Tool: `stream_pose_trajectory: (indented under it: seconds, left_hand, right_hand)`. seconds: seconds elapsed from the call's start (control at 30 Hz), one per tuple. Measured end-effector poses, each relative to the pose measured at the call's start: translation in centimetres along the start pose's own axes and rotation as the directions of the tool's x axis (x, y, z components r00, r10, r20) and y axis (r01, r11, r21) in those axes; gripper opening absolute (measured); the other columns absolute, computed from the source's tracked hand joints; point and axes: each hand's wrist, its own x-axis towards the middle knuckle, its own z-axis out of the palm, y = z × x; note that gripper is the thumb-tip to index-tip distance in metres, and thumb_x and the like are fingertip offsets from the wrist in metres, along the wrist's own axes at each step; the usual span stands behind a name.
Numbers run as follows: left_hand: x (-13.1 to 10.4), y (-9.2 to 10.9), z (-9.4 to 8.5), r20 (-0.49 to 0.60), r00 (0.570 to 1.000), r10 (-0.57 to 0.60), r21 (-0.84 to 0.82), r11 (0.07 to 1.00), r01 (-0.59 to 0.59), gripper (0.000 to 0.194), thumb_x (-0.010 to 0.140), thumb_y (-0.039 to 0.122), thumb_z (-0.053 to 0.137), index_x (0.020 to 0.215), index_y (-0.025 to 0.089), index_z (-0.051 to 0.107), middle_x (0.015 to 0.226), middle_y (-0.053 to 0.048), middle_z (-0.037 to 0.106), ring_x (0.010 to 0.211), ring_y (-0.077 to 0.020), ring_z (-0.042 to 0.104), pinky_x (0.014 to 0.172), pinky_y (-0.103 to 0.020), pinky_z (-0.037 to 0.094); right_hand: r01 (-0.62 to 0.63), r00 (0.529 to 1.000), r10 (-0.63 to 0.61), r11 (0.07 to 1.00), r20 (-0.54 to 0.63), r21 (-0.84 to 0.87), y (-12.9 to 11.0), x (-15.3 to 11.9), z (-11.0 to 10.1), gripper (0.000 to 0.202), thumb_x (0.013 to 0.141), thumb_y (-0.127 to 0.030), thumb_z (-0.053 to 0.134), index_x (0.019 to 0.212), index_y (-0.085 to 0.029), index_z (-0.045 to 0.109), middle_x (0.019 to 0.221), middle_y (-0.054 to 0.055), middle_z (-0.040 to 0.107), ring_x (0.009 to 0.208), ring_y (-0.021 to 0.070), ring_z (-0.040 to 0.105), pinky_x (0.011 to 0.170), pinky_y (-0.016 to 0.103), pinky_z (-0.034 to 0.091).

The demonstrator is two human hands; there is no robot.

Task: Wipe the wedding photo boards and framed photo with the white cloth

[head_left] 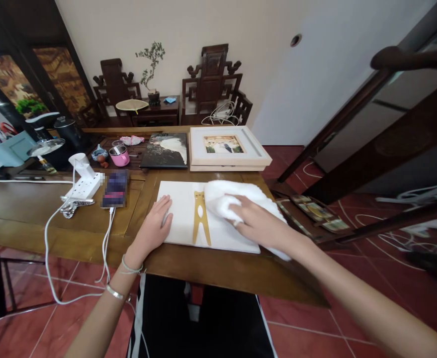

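A flat white board (179, 214) lies near the table's front edge, with a yellow cat-shaped figure (200, 219) with long legs at its middle. My left hand (156, 223) rests on the board's left edge, fingers stretched out and holding nothing. In my right hand (253, 219) is a bunched white cloth (221, 191), gripped between the fingers and pressed on the board's right half. The cloth covers that side of the board and trails over its right edge. Part of the right fingers is hidden in its folds.
Behind the board lie a framed photo in a box (199, 158) and a dark picture panel (158, 154). To the left are a phone (115, 189) on a cable, a power strip (86, 186) and a pink cup (120, 158). Dark wooden furniture (352, 124) stands at right.
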Motion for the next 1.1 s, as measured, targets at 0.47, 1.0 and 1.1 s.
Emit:
stream_pose_trajectory:
  seconds: [0.47,1.0,1.1]
  left_hand:
    - [0.0,0.1,0.0,-0.002,1.0,0.008,-0.003,1.0,-0.008,0.042,0.092,0.021,0.039,0.133,0.013,0.048,0.144,-0.017,0.045,0.138,-0.0247,0.036,0.114,-0.05,0.028]
    - [0.0,-0.1,0.1,0.0,1.0,0.001,-0.002,1.0,-0.001,0.042,0.093,0.021,0.039,0.133,0.012,0.048,0.144,-0.017,0.046,0.138,-0.0245,0.036,0.115,-0.049,0.028]
    - [0.0,-0.1,0.1,0.008,1.0,-0.002,-0.008,1.0,0.002,0.043,0.093,0.022,0.038,0.133,0.01,0.048,0.144,-0.018,0.045,0.139,-0.025,0.035,0.115,-0.048,0.028]
  right_hand:
    - [0.126,0.992,-0.126,0.992,0.029,-0.016,-8.1,-4.4,1.8,0.04,0.067,-0.006,0.049,0.101,-0.014,0.068,0.144,0.018,0.043,0.138,0.0419,0.023,0.107,0.069,0.021]
    - [-0.014,0.998,0.01,0.997,-0.057,-0.077,-3.8,5.5,1.7,0.036,0.08,-0.009,0.043,0.11,-0.007,0.061,0.134,0.023,0.052,0.136,0.0389,0.029,0.104,0.063,0.027]
    - [0.017,0.999,-0.021,0.993,-0.035,-0.116,-4.9,5.1,2.2,0.04,0.078,-0.009,0.047,0.115,-0.007,0.061,0.143,0.021,0.043,0.137,0.0421,0.024,0.105,0.066,0.023]
